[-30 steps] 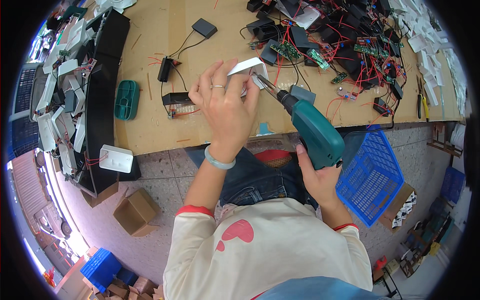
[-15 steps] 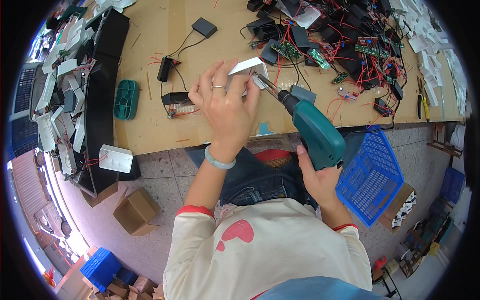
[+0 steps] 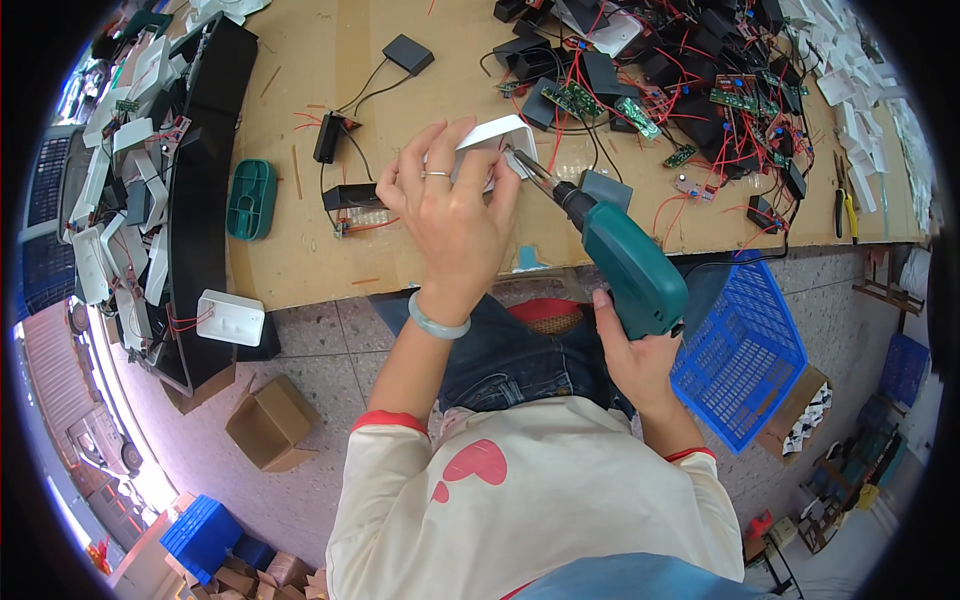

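While a green tray (image 3: pixel 252 201) lies at the left of the table (image 3: pixel 340 75), the left hand (image 3: pixel 455 215) has its grip clamped on a white case (image 3: pixel 497 130), over the table; bracing it firmly should stop it twisting. Just right, the power tool (image 3: pixel 632 262) points into the case, its handle clamped in the right hand (image 3: pixel 640 368); steady, straight alignment would likely help.
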Motion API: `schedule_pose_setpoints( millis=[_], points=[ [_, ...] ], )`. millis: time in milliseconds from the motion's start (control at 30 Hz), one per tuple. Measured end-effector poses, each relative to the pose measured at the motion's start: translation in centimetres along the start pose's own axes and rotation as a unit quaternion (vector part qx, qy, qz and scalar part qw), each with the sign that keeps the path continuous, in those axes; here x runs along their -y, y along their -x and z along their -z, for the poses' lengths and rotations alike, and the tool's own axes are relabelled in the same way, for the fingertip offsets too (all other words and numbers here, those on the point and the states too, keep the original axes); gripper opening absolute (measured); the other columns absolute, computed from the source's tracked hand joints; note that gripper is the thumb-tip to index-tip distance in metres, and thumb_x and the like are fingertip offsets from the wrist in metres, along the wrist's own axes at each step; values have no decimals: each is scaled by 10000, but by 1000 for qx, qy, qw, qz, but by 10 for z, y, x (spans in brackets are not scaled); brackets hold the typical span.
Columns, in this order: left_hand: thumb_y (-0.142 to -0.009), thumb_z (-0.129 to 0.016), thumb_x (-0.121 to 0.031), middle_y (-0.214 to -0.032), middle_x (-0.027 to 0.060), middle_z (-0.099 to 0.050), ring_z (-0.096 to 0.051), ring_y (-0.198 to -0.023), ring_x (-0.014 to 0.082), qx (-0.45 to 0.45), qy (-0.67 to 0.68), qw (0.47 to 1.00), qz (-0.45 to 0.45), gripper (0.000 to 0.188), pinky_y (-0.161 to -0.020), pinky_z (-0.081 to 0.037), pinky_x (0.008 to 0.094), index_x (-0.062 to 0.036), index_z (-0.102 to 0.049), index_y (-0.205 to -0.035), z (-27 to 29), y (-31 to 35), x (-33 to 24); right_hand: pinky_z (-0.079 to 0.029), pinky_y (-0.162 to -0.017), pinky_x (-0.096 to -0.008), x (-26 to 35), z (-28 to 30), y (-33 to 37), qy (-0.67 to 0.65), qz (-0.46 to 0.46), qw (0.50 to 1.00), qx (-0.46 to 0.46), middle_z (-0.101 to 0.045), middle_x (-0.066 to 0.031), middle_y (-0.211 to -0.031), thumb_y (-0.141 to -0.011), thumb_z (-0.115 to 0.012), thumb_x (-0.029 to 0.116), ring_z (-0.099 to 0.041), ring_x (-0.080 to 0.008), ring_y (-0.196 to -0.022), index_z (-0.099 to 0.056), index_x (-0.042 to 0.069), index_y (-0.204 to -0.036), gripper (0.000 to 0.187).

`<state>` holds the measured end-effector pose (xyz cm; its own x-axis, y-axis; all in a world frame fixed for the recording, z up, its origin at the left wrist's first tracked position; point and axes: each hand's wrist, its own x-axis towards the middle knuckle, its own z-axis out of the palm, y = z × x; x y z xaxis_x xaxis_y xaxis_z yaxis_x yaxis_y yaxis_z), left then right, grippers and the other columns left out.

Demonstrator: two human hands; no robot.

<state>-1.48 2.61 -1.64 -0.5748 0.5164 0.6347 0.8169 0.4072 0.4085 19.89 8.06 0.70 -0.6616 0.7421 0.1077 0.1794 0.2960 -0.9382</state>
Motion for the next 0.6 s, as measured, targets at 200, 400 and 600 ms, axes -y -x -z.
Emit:
schedule_pose_setpoints(
  millis=[200, 400, 600],
  points=[
    [-767, -786, -147, -1188, 32, -677, -572, -1180, 284, 0, -2, 1000, 0, 109, -1011, -321, 490, -114, -691, -808, 0, 0, -1, -524, -759, -277, 1, -1, 0, -7, -5, 1000, -12, -713, -87, -965, -892, -724, 11, -660, -143, -842, -655, -55, -1146, 271],
    [-760, -784, -136, -1187, 35, -676, -576, -1177, 285, -1, -1, 1000, -2, 109, -1010, -323, 494, -110, -686, -801, -1, 0, 0, -531, -770, -291, 6, 0, 2, 15, -29, 999, -6, -726, -110, -961, -895, -727, 29, -681, -166, -845, -668, -57, -1120, 248],
    [-754, -780, -128, -1187, 35, -676, -579, -1173, 286, -7, 3, 1000, -2, 107, -1009, -324, 498, -107, -681, -791, -1, 0, 0, -535, -783, -296, 10, 1, 2, 21, -30, 999, -5, -729, -112, -968, -902, -727, 45, -685, -168, -854, -671, -52, -1121, 246]
  ],
)
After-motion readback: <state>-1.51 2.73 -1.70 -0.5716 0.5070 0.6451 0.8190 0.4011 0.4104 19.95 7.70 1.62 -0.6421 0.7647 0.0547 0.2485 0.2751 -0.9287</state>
